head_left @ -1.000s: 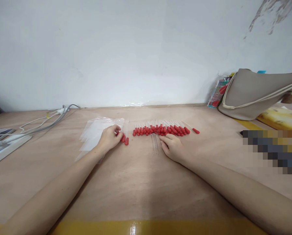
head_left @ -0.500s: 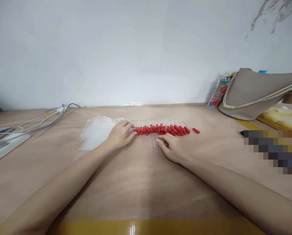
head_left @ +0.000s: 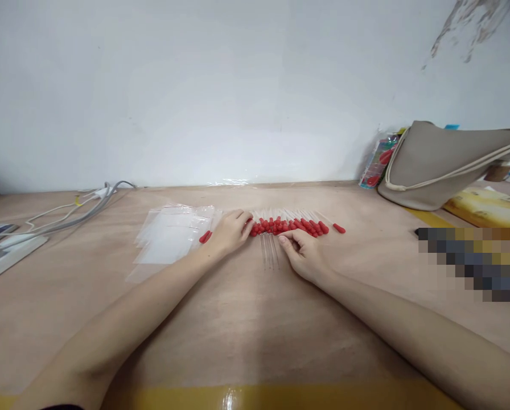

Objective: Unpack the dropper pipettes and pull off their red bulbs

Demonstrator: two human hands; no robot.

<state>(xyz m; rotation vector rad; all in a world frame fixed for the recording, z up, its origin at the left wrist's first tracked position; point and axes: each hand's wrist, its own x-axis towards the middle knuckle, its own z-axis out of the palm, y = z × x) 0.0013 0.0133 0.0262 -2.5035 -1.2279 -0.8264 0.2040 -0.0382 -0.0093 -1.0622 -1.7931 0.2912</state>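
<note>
Left hand: placed at the left end of the red row, its fingers (head_left: 245,222) curled over the end pieces; whether anything is gripped cannot be told.
Right hand (head_left: 301,250): held with thumb and fingers bent to a narrow gap, just beside the thin wires; whether one is pinched cannot be told.
Red-tipped sticks (head_left: 303,225): laid side by side in a crowded row between the hands, pale shafts pointed toward the wall (head_left: 238,102).
Thin wires (head_left: 268,253): spread on the near side of the row, by the right fingertips.
Loose red pieces (head_left: 204,236): partly hidden by the left arm, beside the clear bags (head_left: 165,236).
Single red piece (head_left: 339,228): set apart at the row's right end.
Counter (head_left: 221,336): edged with a yellow strip; a grey pouch (head_left: 438,165) is stood at far right.
</note>
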